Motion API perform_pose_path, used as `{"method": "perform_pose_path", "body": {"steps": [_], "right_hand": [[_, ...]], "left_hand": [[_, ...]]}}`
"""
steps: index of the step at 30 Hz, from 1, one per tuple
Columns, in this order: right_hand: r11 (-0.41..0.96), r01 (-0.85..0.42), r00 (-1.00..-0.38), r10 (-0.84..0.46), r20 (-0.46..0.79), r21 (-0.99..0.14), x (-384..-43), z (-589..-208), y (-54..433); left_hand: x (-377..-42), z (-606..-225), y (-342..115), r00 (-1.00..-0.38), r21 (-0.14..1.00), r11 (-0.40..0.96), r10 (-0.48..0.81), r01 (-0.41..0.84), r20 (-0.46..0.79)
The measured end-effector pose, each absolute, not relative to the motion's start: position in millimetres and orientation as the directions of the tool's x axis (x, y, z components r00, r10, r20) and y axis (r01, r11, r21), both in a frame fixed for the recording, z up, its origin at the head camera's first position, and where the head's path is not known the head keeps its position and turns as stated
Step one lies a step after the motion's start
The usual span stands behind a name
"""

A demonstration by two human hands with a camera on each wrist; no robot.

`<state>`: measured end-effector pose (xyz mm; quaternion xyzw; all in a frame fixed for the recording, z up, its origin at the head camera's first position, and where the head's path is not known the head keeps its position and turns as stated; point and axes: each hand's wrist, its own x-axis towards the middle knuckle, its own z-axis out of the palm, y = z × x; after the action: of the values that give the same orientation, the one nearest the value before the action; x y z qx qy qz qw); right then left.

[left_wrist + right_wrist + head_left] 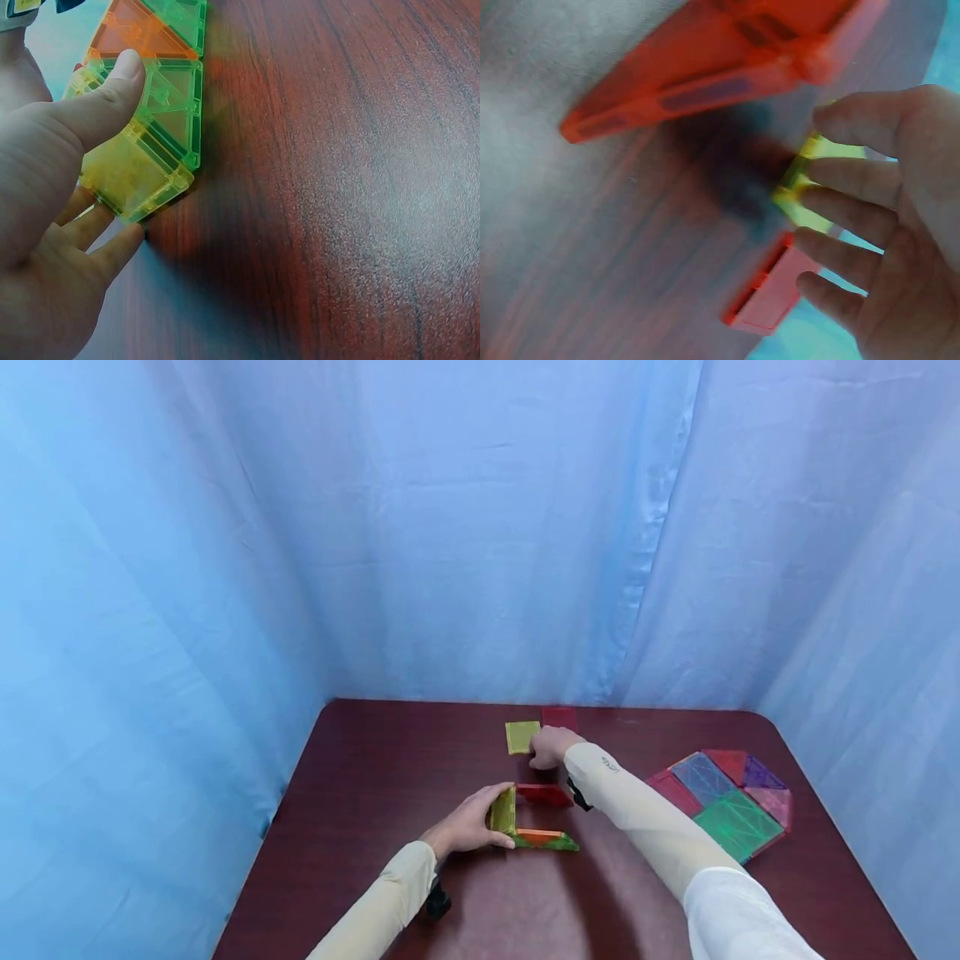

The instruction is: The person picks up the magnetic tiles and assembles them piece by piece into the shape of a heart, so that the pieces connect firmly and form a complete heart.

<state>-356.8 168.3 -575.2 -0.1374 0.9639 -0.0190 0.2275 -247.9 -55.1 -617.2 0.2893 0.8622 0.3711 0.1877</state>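
Translucent magnetic tiles stand on edge as a low structure. Its left side is a yellow tile (503,812), a red tile (543,795) stands at the back, and orange (135,36) and green (175,124) triangular tiles line the front. My left hand (474,821) grips the yellow side, thumb at the front corner and fingers behind it. Beyond the structure, my right hand (553,747) reaches over the table with fingers spread, holding nothing. Its fingertips overlap a flat yellow square tile (521,737) in the right wrist view. A flat red square tile (558,717) lies beside that one.
At the right, a flat cluster of tiles includes a green square (738,825), a blue square (702,778), a purple triangle (761,775) and red and pink pieces. Light blue curtains (480,543) hang behind and beside the dark wooden table (397,760).
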Motion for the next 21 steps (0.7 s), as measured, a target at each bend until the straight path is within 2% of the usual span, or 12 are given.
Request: {"method": "perform_pose_path", "body": {"steps": [3, 12, 16, 21], "right_hand": [[0.947, -0.315, -0.875, -0.318, -0.364, -0.070, -359, -579, 170], [0.924, -0.353, -0.890, -0.379, -0.252, -0.144, -368, -631, 192], [0.917, -0.353, -0.903, -0.386, -0.189, -0.187, -366, -628, 195], [0.923, -0.314, -0.913, -0.358, -0.194, -0.223, -362, -622, 198]], "left_hand": [[-246, -617, -56, -0.759, 0.749, 0.557, 0.641, 0.358, -0.114], [-242, -621, -56, -0.757, 0.759, 0.555, 0.640, 0.341, -0.128], [-244, -621, -57, -0.755, 0.761, 0.558, 0.640, 0.331, -0.141], [-250, -622, -56, -0.747, 0.774, 0.533, 0.654, 0.342, -0.121]]}}
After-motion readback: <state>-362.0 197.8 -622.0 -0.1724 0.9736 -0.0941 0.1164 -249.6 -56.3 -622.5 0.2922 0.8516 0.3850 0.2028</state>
